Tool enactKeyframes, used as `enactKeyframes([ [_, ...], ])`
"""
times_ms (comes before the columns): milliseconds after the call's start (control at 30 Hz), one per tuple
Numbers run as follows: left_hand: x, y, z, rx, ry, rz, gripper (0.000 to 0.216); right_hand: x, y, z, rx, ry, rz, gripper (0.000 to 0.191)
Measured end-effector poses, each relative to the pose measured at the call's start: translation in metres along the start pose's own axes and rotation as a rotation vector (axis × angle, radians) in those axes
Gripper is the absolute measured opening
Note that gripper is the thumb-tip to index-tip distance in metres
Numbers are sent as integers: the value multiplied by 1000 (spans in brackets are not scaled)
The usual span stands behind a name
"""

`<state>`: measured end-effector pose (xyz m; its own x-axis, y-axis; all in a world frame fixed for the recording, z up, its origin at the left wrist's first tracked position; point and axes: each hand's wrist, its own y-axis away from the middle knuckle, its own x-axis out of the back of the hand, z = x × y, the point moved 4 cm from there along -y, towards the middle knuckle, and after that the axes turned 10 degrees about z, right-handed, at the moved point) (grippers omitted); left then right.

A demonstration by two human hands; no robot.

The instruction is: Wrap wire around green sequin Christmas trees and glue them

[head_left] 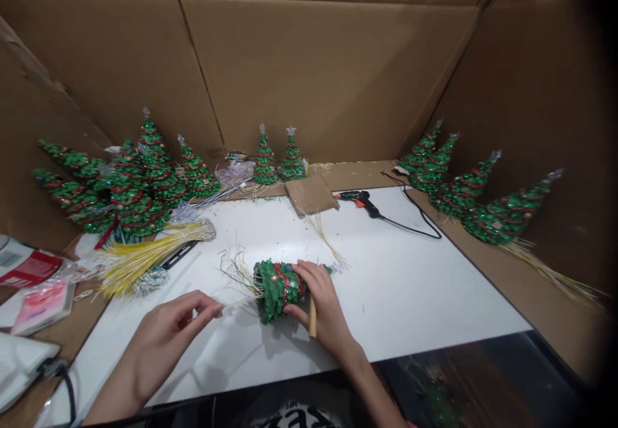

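Observation:
A small green Christmas tree with a red garland lies on its side over the white board, its open base facing left. My right hand is wrapped round its upper part, and a wooden stick pokes out beneath that palm. Several thin wires stick out of the base. With thumb and forefinger, my left hand pinches one pale wire that runs into the base. The inside of the tree is hidden from here.
Decorated trees stand at the left, at the back and at the right. A bundle of yellow wires lies on the left. A glue gun with a cord rests near a cardboard piece. Cardboard walls enclose the board.

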<state>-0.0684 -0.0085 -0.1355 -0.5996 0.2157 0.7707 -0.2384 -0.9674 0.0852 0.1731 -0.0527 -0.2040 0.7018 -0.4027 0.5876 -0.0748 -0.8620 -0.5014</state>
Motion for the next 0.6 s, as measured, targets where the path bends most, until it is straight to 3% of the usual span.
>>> enactKeyframes([
  [233, 12, -2, -17, 26, -102, 47, 45, 2, -1, -1, 17, 8, 32, 62],
  [467, 36, 2, -56, -15, -54, 99, 38, 1, 0, -2, 2, -10, 37, 61],
  [600, 41, 6, -63, 7, -10, 111, 39, 1, 0, -2, -7, -5, 40, 60],
])
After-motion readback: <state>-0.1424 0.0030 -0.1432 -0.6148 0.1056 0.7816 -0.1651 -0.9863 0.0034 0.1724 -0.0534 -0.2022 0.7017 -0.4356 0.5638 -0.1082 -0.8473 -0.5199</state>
